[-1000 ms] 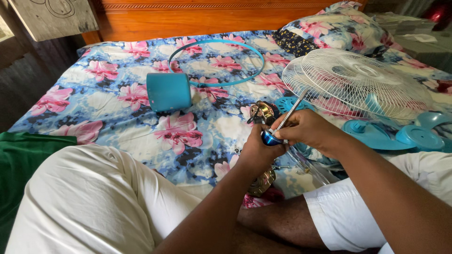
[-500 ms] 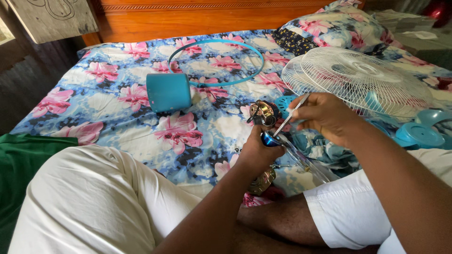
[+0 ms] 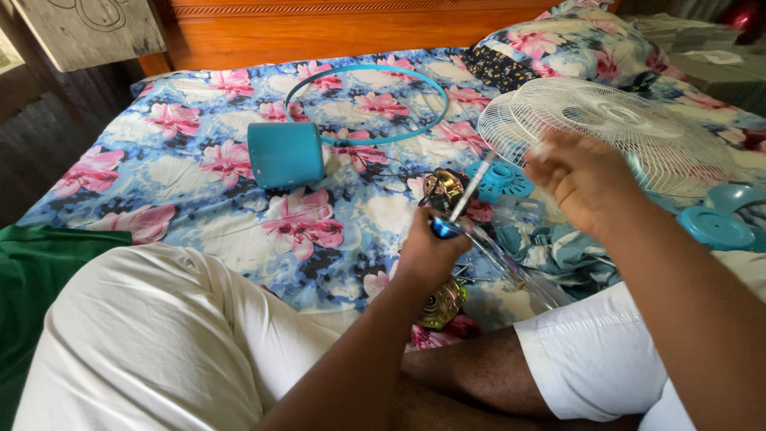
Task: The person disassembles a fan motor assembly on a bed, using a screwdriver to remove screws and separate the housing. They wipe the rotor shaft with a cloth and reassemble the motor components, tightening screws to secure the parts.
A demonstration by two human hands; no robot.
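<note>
I sit on a flowered bed sheet with fan parts spread out before me. My left hand grips a blue-handled screwdriver whose metal shaft points up and to the right. Just behind its tip lies a fan motor with copper windings. Another brass-coloured motor part sits under my left wrist. My right hand hovers to the right of the screwdriver, apart from it. It is blurred with curled fingers, and I cannot tell whether it holds anything.
A teal motor housing and a teal ring lie further back. A white wire fan grille, teal fan blades and a teal round piece lie to the right. A pillow, wooden headboard and green cloth border the area.
My right hand has let go of the screwdriver shaft and pulled away up and to the right. My left hand still holds the handle in about the same place.
</note>
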